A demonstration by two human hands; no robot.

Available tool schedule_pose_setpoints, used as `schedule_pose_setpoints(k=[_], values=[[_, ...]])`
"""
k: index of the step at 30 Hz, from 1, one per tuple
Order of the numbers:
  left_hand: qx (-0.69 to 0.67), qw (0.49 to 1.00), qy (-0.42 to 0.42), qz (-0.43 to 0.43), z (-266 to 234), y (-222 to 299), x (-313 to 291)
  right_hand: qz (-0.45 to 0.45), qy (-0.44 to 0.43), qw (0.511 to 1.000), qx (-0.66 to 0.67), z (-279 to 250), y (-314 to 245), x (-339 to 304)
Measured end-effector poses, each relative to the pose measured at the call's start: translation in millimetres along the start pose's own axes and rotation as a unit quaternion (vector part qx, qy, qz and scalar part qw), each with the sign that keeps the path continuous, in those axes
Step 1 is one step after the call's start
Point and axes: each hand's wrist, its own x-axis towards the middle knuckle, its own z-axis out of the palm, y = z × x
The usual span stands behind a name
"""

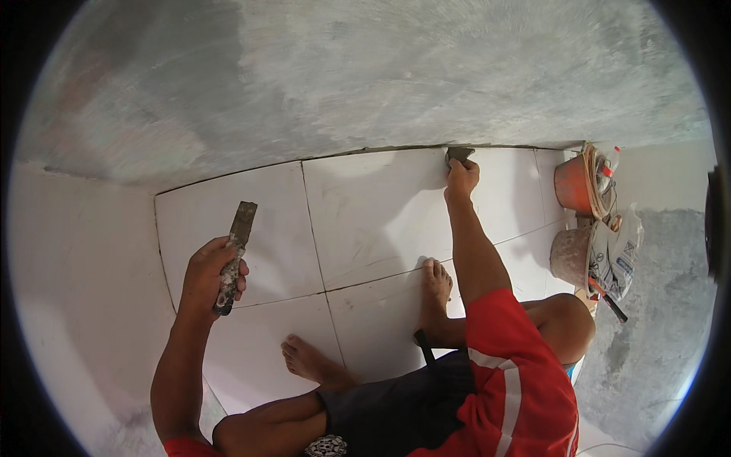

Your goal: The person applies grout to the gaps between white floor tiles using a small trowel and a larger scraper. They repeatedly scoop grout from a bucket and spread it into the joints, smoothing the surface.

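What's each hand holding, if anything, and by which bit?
Left hand: a scraper, by its handle. Right hand: a dark piece, by its near end; what it is can't be told.

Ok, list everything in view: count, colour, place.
Scraper: 1, dark, left hand
Flat piece: 1, dark, right hand
Buckets: at least 2, orange, greyish, right
Plastic bag: 1, white, right
Plastic item: 1, clear and red, right
Tool handle: 1, orange and black, below bag
Floor tiles: several, white, underfoot
Walls: 3, grey to whitish, around
Unclear object: 1, black, right rim
Shirt: 1, red, lower right
Shorts: 1, dark, lower middle
Feet: 2, bare, on tiles
Hands: 2, bare, left and right
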Motion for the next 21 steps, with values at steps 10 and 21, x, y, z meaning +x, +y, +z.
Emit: schedule_pose_setpoints(k=[10,21], values=[[0.005,1.0,-0.005,0.004,-2.5,-3.8,8.4,-0.124,0.02,0.965,-0.229,11.5,0.3,14.6],[0.007,1.0,-0.013,0.008,-9.6,-5.5,11.0,-0.091,-0.021,0.976,-0.198,34.4,2.5,-4.0]])
